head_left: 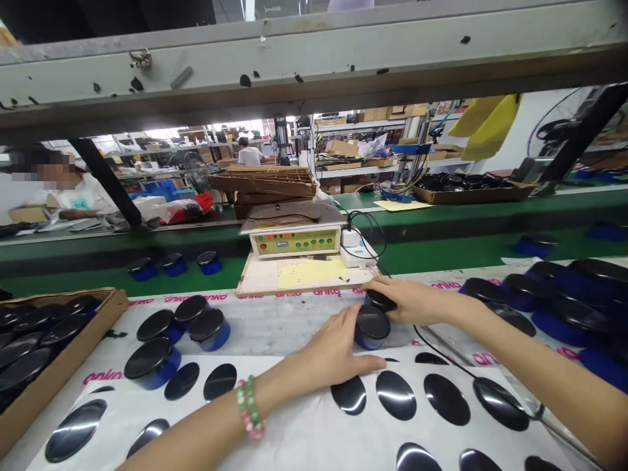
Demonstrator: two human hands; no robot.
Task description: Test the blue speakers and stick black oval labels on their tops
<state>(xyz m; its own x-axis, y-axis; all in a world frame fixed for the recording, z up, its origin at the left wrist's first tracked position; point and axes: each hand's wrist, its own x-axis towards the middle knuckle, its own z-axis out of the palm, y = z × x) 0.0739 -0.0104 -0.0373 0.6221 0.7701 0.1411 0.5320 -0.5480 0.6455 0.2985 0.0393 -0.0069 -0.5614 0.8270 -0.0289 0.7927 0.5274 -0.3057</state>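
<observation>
My left hand (331,350), with a beaded bracelet on its wrist, curls round the near left side of a black-topped round blue piece (373,325). Its thumb stretches along the front. Just behind, my right hand (405,299) has its fingers over another round piece with a black top (381,300), which is partly hidden. The two pieces stand close together. In front of my hands lies a white sheet (294,438) bearing rows of glossy black discs (396,395).
Several black-and-blue pieces (210,328) stand on the left, beside a cardboard box (110,314) of more. Others (564,320) crowd the right. A control unit (297,242) sits ahead, before a green conveyor (422,242). A cable (444,356) crosses beneath my right arm. A shelf beam (314,59) spans overhead.
</observation>
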